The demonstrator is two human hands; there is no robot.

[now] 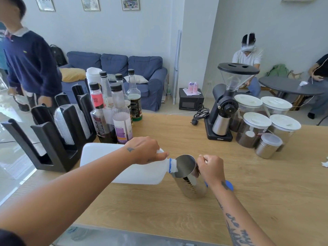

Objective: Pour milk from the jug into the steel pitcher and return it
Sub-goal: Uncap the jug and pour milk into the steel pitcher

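Observation:
A white plastic milk jug (134, 173) lies tipped on its side over the wooden counter, its blue-ringed mouth resting at the rim of the steel pitcher (190, 181). My left hand (144, 150) grips the jug near its neck and handle. My right hand (212, 168) holds the pitcher by its handle at the right side. The pitcher stands on the counter, slightly tilted toward the jug. A blue cap (229, 185) lies on the counter just behind my right wrist. No milk stream is clearly visible.
Syrup bottles (113, 110) and a black cup and lid holder (58, 132) stand at the left. A coffee grinder (225, 107), several lidded jars (255, 128) and a steel canister (268, 145) stand at the right. People stand and sit beyond the wooden counter (266, 192).

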